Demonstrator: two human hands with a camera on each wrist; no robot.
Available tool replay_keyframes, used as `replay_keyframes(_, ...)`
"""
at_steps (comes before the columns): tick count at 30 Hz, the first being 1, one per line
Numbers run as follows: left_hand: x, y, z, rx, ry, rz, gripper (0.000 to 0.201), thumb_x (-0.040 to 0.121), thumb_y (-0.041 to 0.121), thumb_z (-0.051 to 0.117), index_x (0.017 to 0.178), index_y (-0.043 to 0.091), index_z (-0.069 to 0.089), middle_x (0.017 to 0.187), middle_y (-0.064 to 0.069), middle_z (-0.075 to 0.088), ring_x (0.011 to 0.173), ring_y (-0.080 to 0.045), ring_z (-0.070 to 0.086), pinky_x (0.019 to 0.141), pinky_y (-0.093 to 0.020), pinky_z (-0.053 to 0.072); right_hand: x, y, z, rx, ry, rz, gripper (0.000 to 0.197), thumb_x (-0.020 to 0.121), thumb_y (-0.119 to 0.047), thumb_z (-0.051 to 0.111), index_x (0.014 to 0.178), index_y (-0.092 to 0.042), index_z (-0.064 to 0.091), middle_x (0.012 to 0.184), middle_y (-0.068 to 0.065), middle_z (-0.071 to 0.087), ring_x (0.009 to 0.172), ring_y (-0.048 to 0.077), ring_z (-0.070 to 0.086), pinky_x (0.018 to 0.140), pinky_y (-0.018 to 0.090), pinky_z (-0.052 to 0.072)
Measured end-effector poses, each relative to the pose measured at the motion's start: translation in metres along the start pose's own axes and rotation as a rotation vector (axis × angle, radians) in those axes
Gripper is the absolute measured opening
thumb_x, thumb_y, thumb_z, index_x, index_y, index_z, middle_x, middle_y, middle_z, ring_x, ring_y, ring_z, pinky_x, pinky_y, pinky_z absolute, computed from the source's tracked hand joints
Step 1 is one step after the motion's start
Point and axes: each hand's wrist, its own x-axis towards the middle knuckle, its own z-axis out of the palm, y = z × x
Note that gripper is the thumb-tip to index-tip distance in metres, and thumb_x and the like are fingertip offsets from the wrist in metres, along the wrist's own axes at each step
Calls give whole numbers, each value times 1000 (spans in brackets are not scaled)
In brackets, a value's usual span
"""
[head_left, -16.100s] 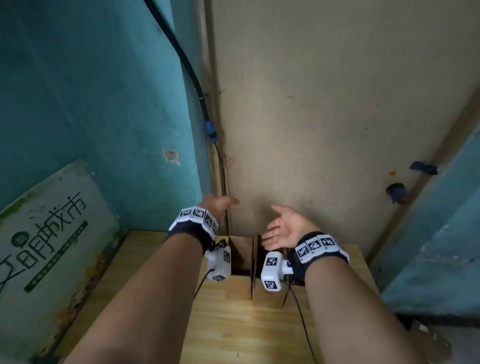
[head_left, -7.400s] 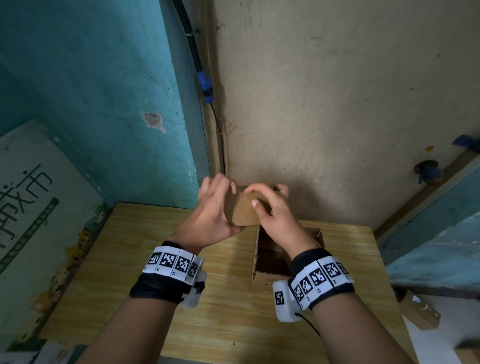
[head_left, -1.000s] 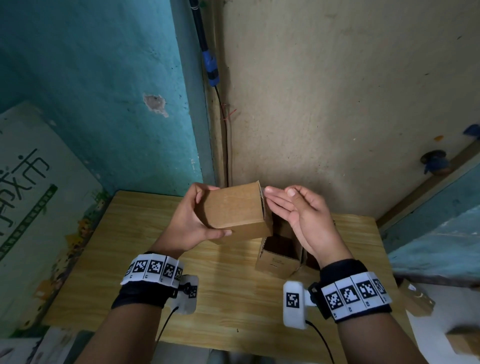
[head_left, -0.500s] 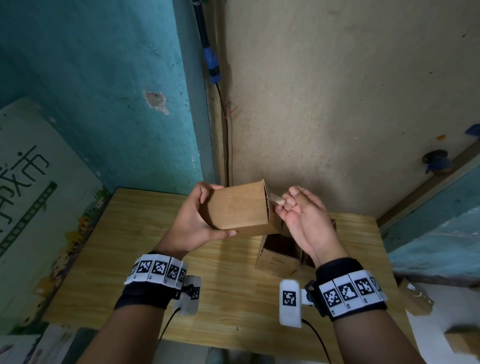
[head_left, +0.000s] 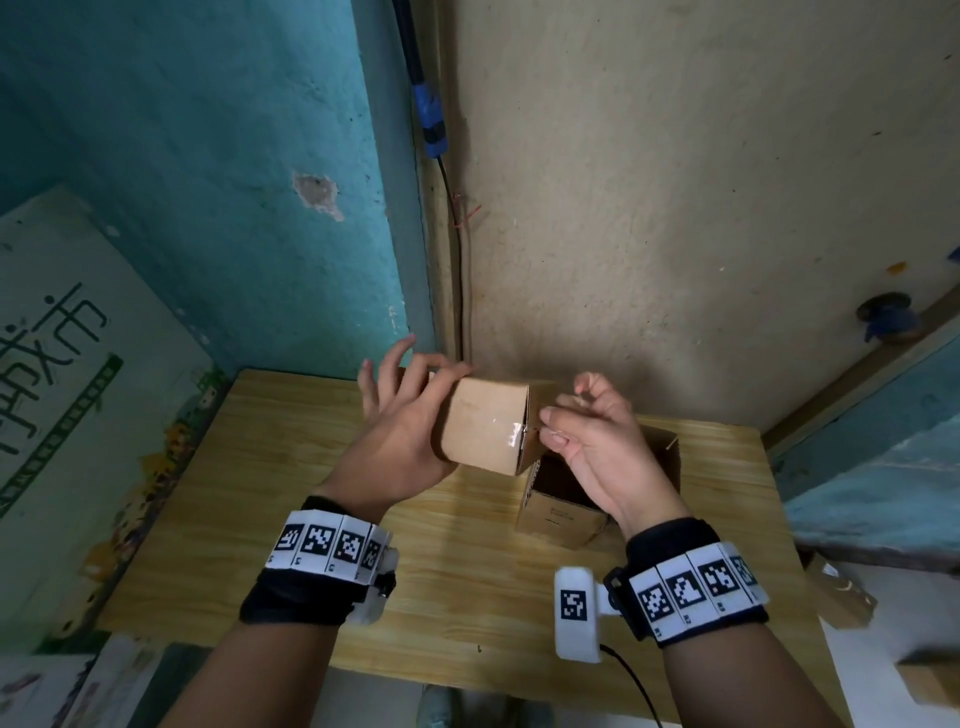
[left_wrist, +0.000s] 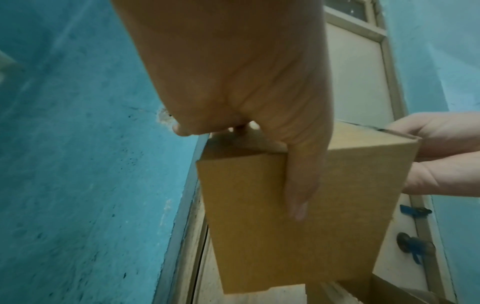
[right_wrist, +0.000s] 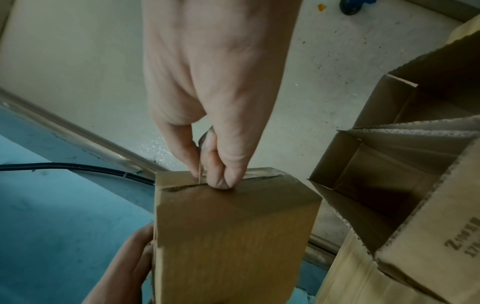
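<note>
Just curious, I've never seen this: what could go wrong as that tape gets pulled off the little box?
The clear tape is pinched thin by fingers of the right hand, so it may tear or slip free. The left hand holds the small cardboard box in the air with some fingers splayed; a hard tug could pull it loose, dropping it onto the open cardboard box below.

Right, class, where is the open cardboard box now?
Head view: the open cardboard box stands on the wooden table, right of centre, partly hidden by the right hand, which pinches tape on the closed box the left hand holds.
</note>
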Motion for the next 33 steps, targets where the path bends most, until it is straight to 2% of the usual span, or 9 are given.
replay_keyframes(2,0,-1,-1,-41,-14,14,95,66,23,84,148,32,38,143,4,39,148,-26,18,119,-66,20,-2,1,3,-17,-16,21,42,91,27,49,89,-15,41,67,-2,33,61,10,40,53,22,35)
replay_keyframes(4,-3,-4,-1,-213,-10,16,91,66,14,86,144,32,42,137,7,41,136,-19,29,112,-49,36,-3,1,5,-44,-28,34,42,92,26,52,86,-15,42,65,-4,32,56,8,39,52,21,33)
replay_keyframes(8,-11,-7,5,-402,18,-50,96,60,12,92,138,39,43,130,12,43,127,-10,36,103,-34,40,-4,-4,9,-51,-68,42,43,94,27,44,86,-15,43,62,-4,27,53,7,40,56,24,29)
replay_keyframes(12,-15,-8,14,-502,38,-152,100,56,9,93,134,45,41,127,18,44,126,-7,40,105,-36,44,-4,-9,12,-46,-88,29,45,93,30,39,92,-14,42,61,-7,32,55,2,54,56,25,26)
replay_keyframes(15,-17,-12,18,-535,59,-180,98,56,11,94,132,47,43,127,26,43,126,-11,44,104,-43,48,-4,-12,9,-127,-95,13,45,92,30,39,99,-15,43,67,-5,38,58,4,48,55,24,29)
replay_keyframes(20,-17,-16,19,-564,87,-197,98,56,13,96,129,53,43,128,26,45,125,-14,48,101,-49,51,-4,-19,2,-326,-73,-12,48,90,28,41,105,-17,47,105,12,64,71,10,53,57,25,40)
replay_keyframes(23,-17,-19,20,-600,100,-233,98,56,16,97,132,47,44,133,15,47,126,-18,50,100,-53,52,-6,-22,1,-394,-65,-50,41,95,24,43,109,-14,48,126,16,66,78,21,68,70,32,53)
replay_keyframes(27,-20,-23,19,-591,77,-227,97,56,14,95,133,45,44,133,14,46,126,-20,50,100,-53,52,-7,-22,-4,-355,-108,-74,41,97,26,36,116,-9,47,133,20,65,98,38,75,93,39,58)
replay_keyframes(33,-19,-26,20,-575,73,-230,98,56,10,94,132,46,43,132,15,46,126,-21,49,100,-53,51,-5,-18,-8,-204,-168,-89,35,84,8,44,116,-7,47,136,28,62,102,45,72,96,43,58)
